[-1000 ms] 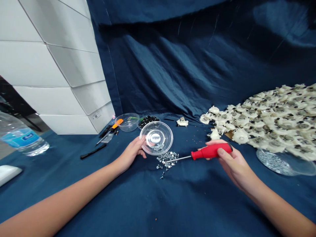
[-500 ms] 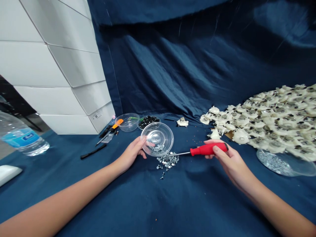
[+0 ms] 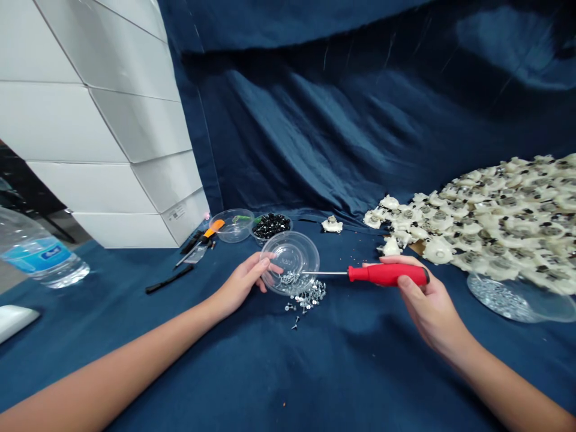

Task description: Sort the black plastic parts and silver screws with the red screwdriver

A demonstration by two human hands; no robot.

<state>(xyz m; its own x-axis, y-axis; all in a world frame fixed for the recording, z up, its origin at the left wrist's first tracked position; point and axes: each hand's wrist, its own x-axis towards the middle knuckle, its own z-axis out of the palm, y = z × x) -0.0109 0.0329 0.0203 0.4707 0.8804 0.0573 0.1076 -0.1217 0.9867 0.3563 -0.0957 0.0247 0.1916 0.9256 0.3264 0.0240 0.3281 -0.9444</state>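
Observation:
My left hand [image 3: 248, 279] grips the left edge of a clear round plastic lid or shallow dish [image 3: 299, 252], which is tilted and has some small screws in its lower part. Beneath and beside its lower right edge lies a heap of silver screws [image 3: 311, 295] on the blue cloth, a few of them scattered toward me. In my right hand [image 3: 416, 294] is a red-handled screwdriver [image 3: 382, 274], held level with its shaft pointing left. The tip reaches over the dish, near the screws in it; contact cannot be made out.
White boxes [image 3: 153, 180] stand stacked at left, near a water bottle [image 3: 45, 258]. Behind the dish are black parts in a tub [image 3: 271, 226], another clear dish [image 3: 234, 227] and tools [image 3: 198, 246]. Many cream plastic parts [image 3: 504, 222] and a container of screws [image 3: 504, 297] occupy the right.
The clear dish has moved slightly down and toward the right. The screwdriver's tip has shifted left and up from the heap to over the dish, while its handle has moved a little right.

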